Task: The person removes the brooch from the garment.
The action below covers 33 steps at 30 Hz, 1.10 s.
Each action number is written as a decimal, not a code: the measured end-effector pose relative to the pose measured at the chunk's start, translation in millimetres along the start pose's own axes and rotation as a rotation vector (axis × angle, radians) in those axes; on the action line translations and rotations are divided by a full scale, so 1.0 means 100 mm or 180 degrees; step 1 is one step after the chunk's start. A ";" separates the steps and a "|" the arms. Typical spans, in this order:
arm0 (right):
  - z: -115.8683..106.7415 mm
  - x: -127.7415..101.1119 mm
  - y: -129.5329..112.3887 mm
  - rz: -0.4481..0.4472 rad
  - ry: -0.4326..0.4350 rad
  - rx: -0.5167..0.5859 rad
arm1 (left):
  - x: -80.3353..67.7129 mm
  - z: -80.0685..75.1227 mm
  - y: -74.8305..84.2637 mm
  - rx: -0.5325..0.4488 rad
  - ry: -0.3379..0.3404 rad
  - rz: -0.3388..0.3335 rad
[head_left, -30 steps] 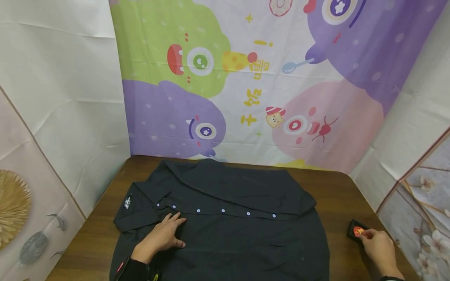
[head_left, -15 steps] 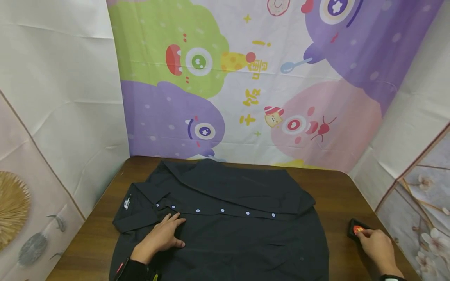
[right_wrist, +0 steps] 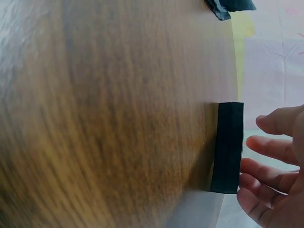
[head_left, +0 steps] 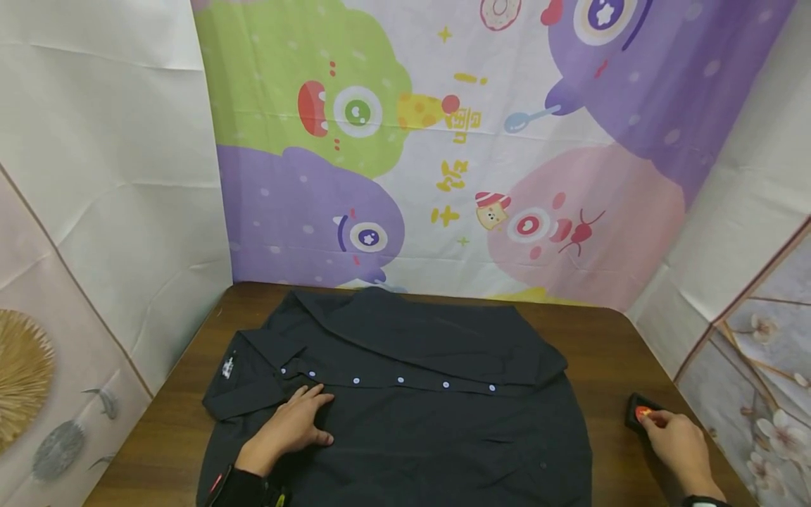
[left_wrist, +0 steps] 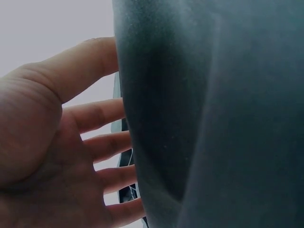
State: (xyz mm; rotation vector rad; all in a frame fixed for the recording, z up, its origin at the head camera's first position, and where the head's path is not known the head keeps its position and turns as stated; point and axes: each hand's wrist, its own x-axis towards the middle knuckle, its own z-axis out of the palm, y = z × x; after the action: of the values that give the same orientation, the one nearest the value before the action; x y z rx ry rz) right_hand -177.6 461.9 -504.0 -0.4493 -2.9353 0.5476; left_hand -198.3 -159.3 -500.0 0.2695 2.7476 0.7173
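Your left hand [head_left: 288, 431] is lying flat on the black shirt [head_left: 405, 394], fingers straight and slightly spread, palm pressing the cloth just below the button placket and near the collar end. In the left wrist view the same hand [left_wrist: 52, 161] is showing its fingers [left_wrist: 102, 114] fanned apart, their tips disappearing behind a fold of the dark fabric [left_wrist: 213, 114].

Your right hand [head_left: 678, 443] is resting well to the right of the shirt, fingertips touching the small black device [head_left: 640, 414] with the orange-red button on top (the fingers are bent only gently, not wrapped around it). In the right wrist view the fingers [right_wrist: 270, 173] are lying against the outer side of the black block [right_wrist: 227, 147], which is sitting flat on the wood.

The shirt is spread across the middle of the brown wooden table [head_left: 608, 345], collar to the left, a row of pale buttons [head_left: 400, 381] running along its front, its hem reaching toward the device's side. A small white label [head_left: 228, 366] is showing at the collar. Behind the shirt a cartoon monster backdrop [head_left: 443, 141] is hanging along the table's far edge.
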 end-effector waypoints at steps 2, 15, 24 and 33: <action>0.00 -0.01 0.00 -0.0002 -0.0046 -0.0006 | 0.00 0.00 0.00 0.0003 -0.0005 -0.0013; 0.02 -0.04 -0.02 0.0051 0.0015 0.0065 | -0.02 0.01 0.00 -0.0022 -0.0035 -0.0108; 0.02 -0.08 -0.11 0.0141 0.0234 0.0303 | 0.00 -0.01 0.02 0.0019 -0.0003 -0.0074; 0.00 -0.10 -0.20 0.0011 0.0374 0.0353 | 0.01 -0.01 0.01 0.0023 0.0040 -0.0054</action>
State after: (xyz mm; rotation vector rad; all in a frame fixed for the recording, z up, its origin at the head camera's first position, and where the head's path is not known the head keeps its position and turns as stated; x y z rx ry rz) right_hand -173.0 441.0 -497.2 -0.4570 -2.7767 0.6568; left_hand -199.0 -158.7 -499.1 0.2439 2.7615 0.7074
